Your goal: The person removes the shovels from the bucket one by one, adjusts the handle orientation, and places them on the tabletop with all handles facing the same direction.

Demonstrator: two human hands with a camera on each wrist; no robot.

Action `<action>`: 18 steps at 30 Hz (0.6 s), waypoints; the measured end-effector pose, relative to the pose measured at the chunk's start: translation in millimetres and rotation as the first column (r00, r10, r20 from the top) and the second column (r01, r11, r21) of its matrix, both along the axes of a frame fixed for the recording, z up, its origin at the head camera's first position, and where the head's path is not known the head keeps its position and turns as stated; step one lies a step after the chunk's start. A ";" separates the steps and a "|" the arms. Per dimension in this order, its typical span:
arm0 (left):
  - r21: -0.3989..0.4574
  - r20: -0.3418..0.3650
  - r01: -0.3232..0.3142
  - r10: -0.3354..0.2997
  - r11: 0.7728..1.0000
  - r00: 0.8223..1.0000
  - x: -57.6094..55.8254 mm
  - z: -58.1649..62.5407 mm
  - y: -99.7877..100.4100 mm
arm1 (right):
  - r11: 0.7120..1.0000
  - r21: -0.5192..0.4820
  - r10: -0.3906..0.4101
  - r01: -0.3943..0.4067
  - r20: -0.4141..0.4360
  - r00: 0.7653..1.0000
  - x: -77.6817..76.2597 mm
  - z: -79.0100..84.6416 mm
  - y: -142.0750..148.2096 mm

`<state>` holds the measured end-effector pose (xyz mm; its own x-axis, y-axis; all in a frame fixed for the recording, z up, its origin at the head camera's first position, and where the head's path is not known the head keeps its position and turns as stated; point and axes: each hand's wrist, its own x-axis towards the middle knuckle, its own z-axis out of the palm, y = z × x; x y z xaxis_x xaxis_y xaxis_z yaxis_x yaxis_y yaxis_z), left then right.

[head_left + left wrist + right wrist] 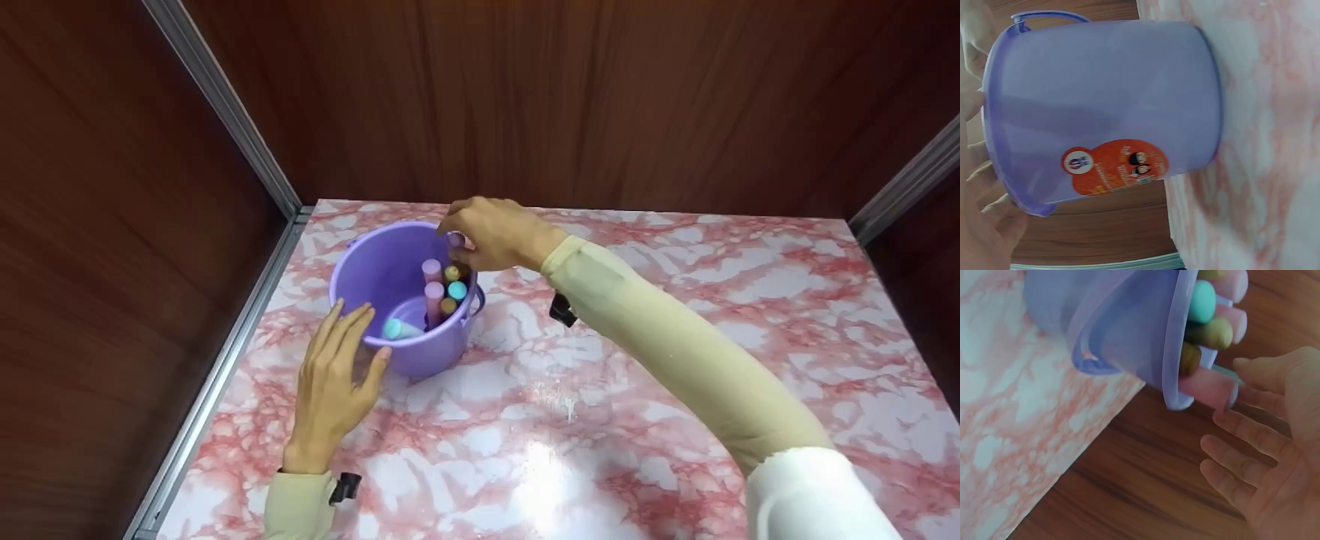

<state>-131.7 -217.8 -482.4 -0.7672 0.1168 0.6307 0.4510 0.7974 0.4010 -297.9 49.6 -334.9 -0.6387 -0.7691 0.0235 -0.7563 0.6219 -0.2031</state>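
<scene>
A purple bucket (431, 352) stands upright at the left of the table, holding several thick, round-ended sticks in pink, teal and olive-brown. Most of them lean together along its right wall. One teal stick (393, 328) lies apart at the near side of the bottom. My left hand (330, 382) rests at the near left rim with its fingers spread and nearly straight. At the far right rim is my right hand (495, 231). In the right wrist view its loosely extended fingers are beside the end of a pink stick (1210, 389), with contact hard to tell.
The bucket's handle (1092, 368) hangs down its right side. An orange label (1120, 169) is on its wall. Dark wood-grain panels (525, 97) enclose the red-and-white marbled table (637, 420) at the back and sides, with a metal rail (225, 367) along the left edge.
</scene>
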 end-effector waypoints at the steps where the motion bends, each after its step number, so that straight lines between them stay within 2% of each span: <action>1: 0.006 -0.018 0.002 -0.002 1.000 1.000 0.1 -2.5 1.2 | 1.000 0.011 0.007 -0.007 0.002 1.000 0.3 -0.9 -2.1; 7: 0.052 -0.152 0.029 -0.020 0.998 0.988 -1.0 -14.9 6.9 | 0.995 0.091 0.049 -0.047 -0.013 0.999 -0.9 -6.3 -15.7; 12: 0.084 -0.180 0.047 -0.032 0.995 0.983 -1.1 -19.1 7.5 | 0.980 0.199 0.040 -0.028 -0.058 0.998 -1.1 -7.6 -29.3; 15: 0.096 -0.176 0.050 -0.033 0.994 0.984 -0.9 -20.6 7.4 | 0.949 0.316 0.063 -0.018 -0.134 0.989 0.1 -8.7 -38.8; 18: 0.099 -0.175 0.052 -0.034 0.994 0.984 -1.0 -21.2 7.1 | 0.899 0.438 0.094 0.004 -0.202 0.975 2.0 -9.9 -47.4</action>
<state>-132.8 -210.7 -503.6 -0.6416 0.0749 0.7634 0.5535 0.7342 0.3931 -295.9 2.2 -344.8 -0.6207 -0.7613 -0.1876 -0.7800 0.5750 0.2471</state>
